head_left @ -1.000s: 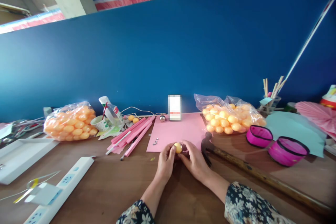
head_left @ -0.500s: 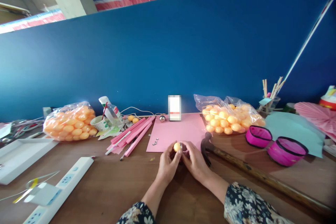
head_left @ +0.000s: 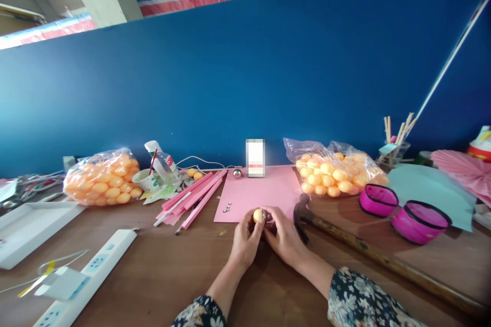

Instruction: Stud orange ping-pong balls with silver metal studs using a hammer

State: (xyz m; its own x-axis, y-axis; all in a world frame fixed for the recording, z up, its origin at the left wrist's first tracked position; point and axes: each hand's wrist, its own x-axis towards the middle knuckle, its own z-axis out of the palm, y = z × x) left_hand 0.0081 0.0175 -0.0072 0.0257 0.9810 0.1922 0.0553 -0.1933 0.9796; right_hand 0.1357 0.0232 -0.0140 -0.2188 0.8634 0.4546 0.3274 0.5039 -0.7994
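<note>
Just in front of the pink sheet [head_left: 264, 189], an orange-yellow table tennis ball [head_left: 258, 215] is pinched between the thumb and fingers of my left hand [head_left: 244, 240]. My right hand [head_left: 283, 232] is closed against the ball's right side. Something small, shiny and silvery [head_left: 264, 213] shows between the ball and my right fingers; its kind is not clear. On the sheet's left part lie several small steel balls [head_left: 227, 207]. A larger steel ball [head_left: 237, 173] rests near the sheet's back edge.
Bags of orange balls stand at left [head_left: 111, 184] and right [head_left: 330, 176]. A claw hammer [head_left: 356, 242] lies right of my hands. Pink strips [head_left: 195, 196], a white power strip [head_left: 103, 260] and a white tray [head_left: 38, 230] are leftward; magenta bands [head_left: 420, 222] are at right.
The ball has shifted very slightly left and down in my fingers, and more of the silvery thing shows beside it. Everything else is unchanged.
</note>
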